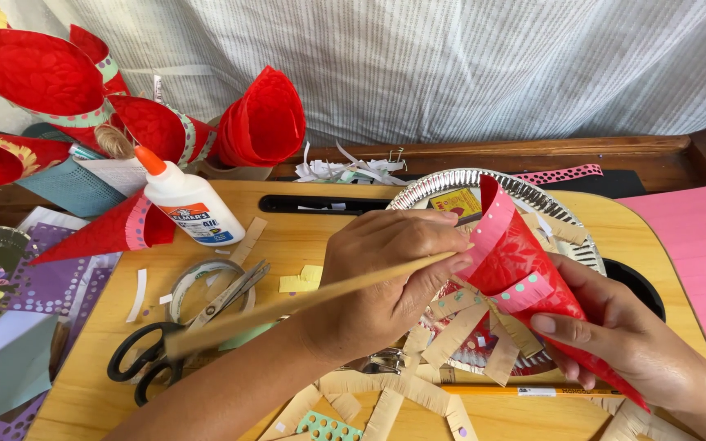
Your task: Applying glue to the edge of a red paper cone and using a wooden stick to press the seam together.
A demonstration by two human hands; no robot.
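Right of centre, the right hand (614, 335) cradles a glossy red paper cone (525, 286) with dotted trim from below, steadying it, while the left hand (386, 286) pinches a thin wooden stick (288, 306) whose tip meets the cone's rim. At nine o'clock on the wooden lap desk (288, 237) lie black-handled scissors (181, 335); at eleven, a white glue bottle (189, 204).

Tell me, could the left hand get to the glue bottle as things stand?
Probably yes, but not right away. The left hand is holding a wooden stick against the red paper cone. The glue bottle lies on the table's left, with only scissors lying flat between.
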